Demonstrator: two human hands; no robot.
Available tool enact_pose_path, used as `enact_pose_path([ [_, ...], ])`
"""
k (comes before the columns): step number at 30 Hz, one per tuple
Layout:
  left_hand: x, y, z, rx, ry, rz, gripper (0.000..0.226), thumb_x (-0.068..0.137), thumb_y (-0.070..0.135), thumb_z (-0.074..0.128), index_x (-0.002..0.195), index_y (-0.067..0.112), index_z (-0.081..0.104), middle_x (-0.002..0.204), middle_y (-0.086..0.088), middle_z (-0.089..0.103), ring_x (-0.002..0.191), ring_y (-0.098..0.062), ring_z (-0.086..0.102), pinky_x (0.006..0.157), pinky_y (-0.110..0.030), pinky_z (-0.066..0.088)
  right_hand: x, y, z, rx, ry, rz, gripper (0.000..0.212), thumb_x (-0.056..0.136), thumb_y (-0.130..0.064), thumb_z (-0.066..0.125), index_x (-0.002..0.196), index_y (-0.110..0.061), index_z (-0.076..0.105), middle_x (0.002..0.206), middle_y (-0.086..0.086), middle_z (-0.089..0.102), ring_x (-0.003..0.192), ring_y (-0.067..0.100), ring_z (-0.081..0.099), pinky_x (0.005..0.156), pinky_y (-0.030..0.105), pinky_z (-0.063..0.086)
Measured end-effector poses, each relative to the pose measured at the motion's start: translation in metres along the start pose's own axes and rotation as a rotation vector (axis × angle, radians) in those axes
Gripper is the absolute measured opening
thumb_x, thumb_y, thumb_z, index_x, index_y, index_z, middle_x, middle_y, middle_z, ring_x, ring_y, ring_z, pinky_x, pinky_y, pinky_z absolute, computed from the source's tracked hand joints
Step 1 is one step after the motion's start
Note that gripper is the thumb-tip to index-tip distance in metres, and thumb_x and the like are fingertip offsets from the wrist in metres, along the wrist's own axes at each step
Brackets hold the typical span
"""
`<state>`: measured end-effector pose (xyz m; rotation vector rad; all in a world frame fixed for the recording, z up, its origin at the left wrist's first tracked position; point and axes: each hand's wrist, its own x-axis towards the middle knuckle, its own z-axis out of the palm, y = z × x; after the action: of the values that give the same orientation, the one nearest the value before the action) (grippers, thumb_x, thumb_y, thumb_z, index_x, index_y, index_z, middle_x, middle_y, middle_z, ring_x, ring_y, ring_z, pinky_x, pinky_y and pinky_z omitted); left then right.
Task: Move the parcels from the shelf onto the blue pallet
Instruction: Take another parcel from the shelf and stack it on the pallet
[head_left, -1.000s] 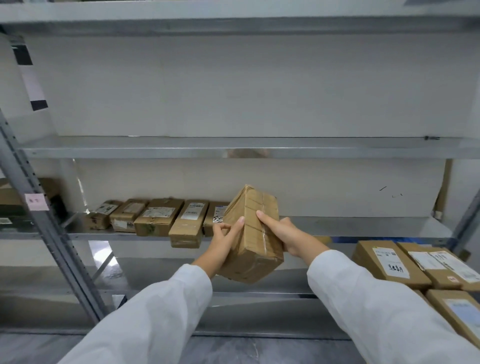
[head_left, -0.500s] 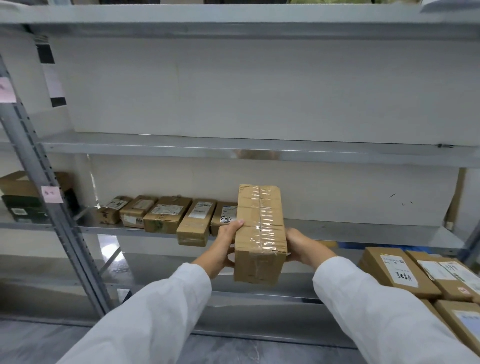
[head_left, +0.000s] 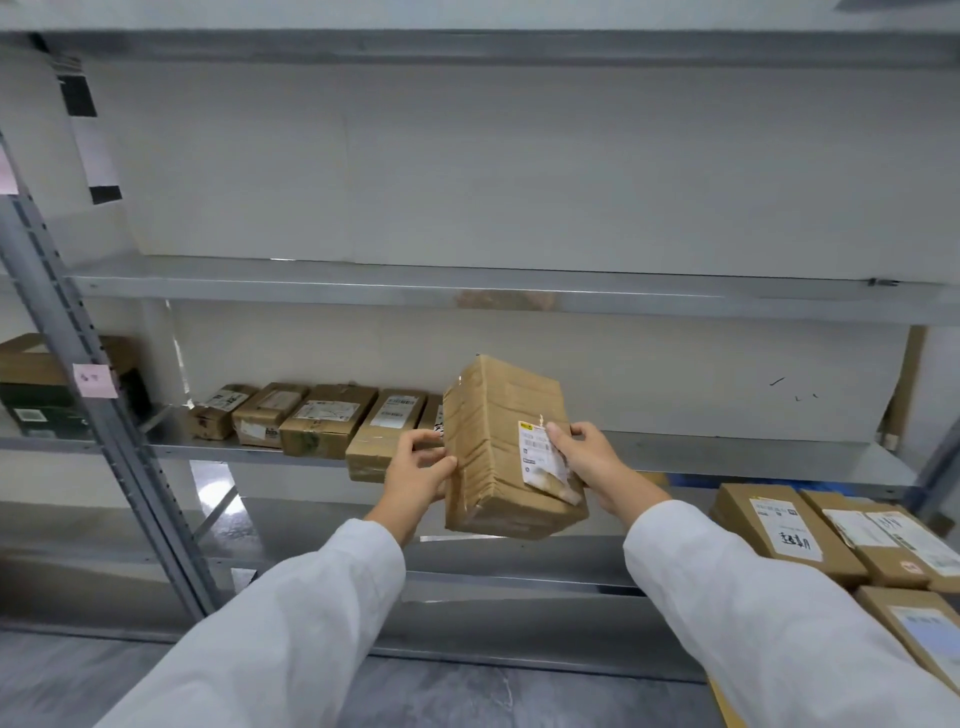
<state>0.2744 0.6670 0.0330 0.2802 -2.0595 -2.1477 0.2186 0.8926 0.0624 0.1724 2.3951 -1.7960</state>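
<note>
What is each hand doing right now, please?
Left hand: grips the parcel at its left edge.
Right hand: grips the same parcel, thumb on its label.

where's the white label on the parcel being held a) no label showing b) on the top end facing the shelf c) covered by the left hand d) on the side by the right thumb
d: the white label lies on the face of the held parcel where the thumb of the right hand presses; the left hand holds the bare opposite edge.

Parcels in a row (head_left: 317, 423) on shelf (head_left: 727, 454), stacked parcels (head_left: 831, 535) lower right
</note>
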Motion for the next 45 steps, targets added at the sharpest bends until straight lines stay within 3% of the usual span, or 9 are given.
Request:
enact_pose_path([
  [3,0.000,-0.009,0.008,0.048,-0.005,-0.022,0.009,0.093,0.021,0.064,0.102,0.025,0.066,0.109,-0.003,0.068,0.105,-0.015,0.063,0.084,-0.029,0.055,-0.004,0.005,-0.005,0.029,0.023,-0.052,0.030,0.092,-0.036,0.063,0.113,-0.019,0.052,0.102,-0.003,0.065,0.081,0.005,0.060,0.060,0.022,0.045],
  [6,-0.003,-0.017,0.020,0.045,-0.127,-0.154,0.027,0.090,0.051,0.061,0.095,0.026,0.070,0.103,0.008,0.072,0.100,-0.004,0.062,0.092,-0.027,0.048,-0.008,0.016,-0.012,0.042,0.036,-0.070,0.031,0.089,-0.031,0.068,0.114,-0.023,0.053,0.093,-0.010,0.063,0.080,0.006,0.063,0.060,0.022,0.049],
  [10,0.000,-0.036,0.044,0.048,-0.208,-0.175,0.024,0.086,0.035,0.073,0.096,0.014,0.074,0.089,0.003,0.077,0.087,-0.006,0.072,0.079,-0.019,0.052,-0.014,0.033,-0.022,0.005,0.092,-0.053,0.024,0.087,-0.025,0.069,0.109,-0.019,0.062,0.105,0.000,0.069,0.090,0.013,0.065,0.079,0.030,0.054],
  [13,0.005,-0.049,0.062,0.075,-0.208,-0.151,0.021,0.083,0.036,0.075,0.094,0.018,0.075,0.083,0.007,0.077,0.083,-0.005,0.072,0.072,-0.016,0.053,-0.022,0.045,-0.036,-0.039,0.104,-0.018,0.008,0.089,-0.025,0.068,0.096,-0.025,0.066,0.102,-0.003,0.072,0.088,0.010,0.066,0.076,0.027,0.055],
  [22,-0.002,-0.057,0.135,0.104,-0.442,-0.133,0.008,0.084,0.041,0.072,0.088,0.035,0.069,0.083,0.016,0.075,0.079,0.000,0.071,0.058,-0.010,0.052,-0.059,0.066,-0.098,-0.078,0.320,0.091,0.017,0.092,-0.028,0.064,0.106,-0.019,0.067,0.104,-0.002,0.072,0.094,0.013,0.066,0.085,0.037,0.056],
  [25,-0.013,-0.054,0.171,0.135,-0.569,-0.123,0.007,0.085,0.044,0.070,0.085,0.037,0.067,0.080,0.020,0.074,0.076,0.004,0.070,0.055,-0.009,0.050,-0.082,0.074,-0.129,-0.055,0.444,0.125,0.016,0.091,-0.029,0.064,0.106,-0.023,0.066,0.104,-0.004,0.071,0.091,0.010,0.065,0.075,0.029,0.054],
  [34,-0.096,-0.056,0.284,0.130,-0.937,-0.079,0.014,0.084,0.050,0.069,0.087,0.036,0.072,0.089,0.019,0.075,0.084,0.002,0.069,0.077,-0.021,0.052,-0.196,0.113,-0.220,-0.049,0.783,0.212,0.015,0.090,-0.029,0.065,0.104,-0.025,0.068,0.095,-0.010,0.070,0.089,0.008,0.065,0.073,0.024,0.050],
  [40,-0.159,-0.058,0.345,0.155,-1.070,-0.102,0.039,0.083,0.052,0.070,0.109,0.023,0.072,0.098,0.012,0.075,0.094,-0.006,0.069,0.087,-0.027,0.054,-0.259,0.143,-0.270,-0.052,0.934,0.241,0.008,0.091,-0.029,0.064,0.098,-0.028,0.065,0.092,-0.011,0.068,0.085,0.006,0.063,0.069,0.022,0.048],
  [45,-0.207,-0.058,0.400,0.172,-1.114,-0.110,0.034,0.082,0.053,0.069,0.104,0.026,0.073,0.096,0.013,0.075,0.099,-0.008,0.068,0.094,-0.032,0.051,-0.289,0.171,-0.328,-0.068,0.978,0.247,0.021,0.094,-0.029,0.060,0.111,-0.017,0.065,0.101,-0.002,0.067,0.089,0.013,0.061,0.070,0.026,0.047],
])
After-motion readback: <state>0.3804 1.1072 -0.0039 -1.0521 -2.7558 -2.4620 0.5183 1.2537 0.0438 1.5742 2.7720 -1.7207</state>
